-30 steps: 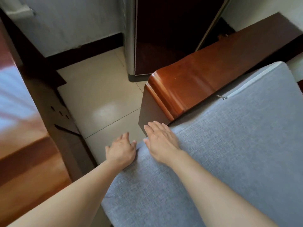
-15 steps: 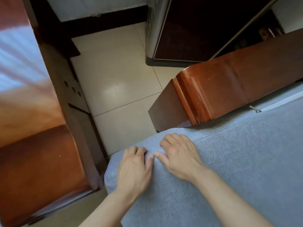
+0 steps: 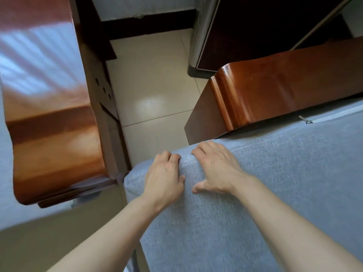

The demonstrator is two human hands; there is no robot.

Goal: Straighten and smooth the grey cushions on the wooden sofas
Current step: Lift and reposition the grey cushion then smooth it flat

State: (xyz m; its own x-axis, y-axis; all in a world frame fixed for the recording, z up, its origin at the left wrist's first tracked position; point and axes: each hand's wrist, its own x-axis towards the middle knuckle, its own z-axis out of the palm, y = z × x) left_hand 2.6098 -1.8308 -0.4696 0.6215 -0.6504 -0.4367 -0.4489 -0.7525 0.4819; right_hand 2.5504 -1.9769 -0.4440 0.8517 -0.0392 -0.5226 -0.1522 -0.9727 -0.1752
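Grey cushion (image 3: 275, 193) fills lower right, lying on wooden sofa, far corner hanging out over tile floor (image 3: 153, 91). Sofa armrest (image 3: 284, 91) right behind it, touching cushion's back edge. Second wooden sofa (image 3: 53, 134) off to left, blurry. Left hand (image 3: 165, 177) on cushion's front edge, fingers curled over it, gripping. Right hand (image 3: 216, 167) just beside, palm flat, fingers bent over same edge. Tiny zipper pull (image 3: 306, 120) on cushion's side by armrest.

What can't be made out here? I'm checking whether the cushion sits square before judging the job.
Head view only:
- Grey cushion: right and near edges cut off by the frame.
- Left hand and right hand: fingertips curl over the cushion's far edge, out of sight.
- Sofa seat under the cushion: covered.
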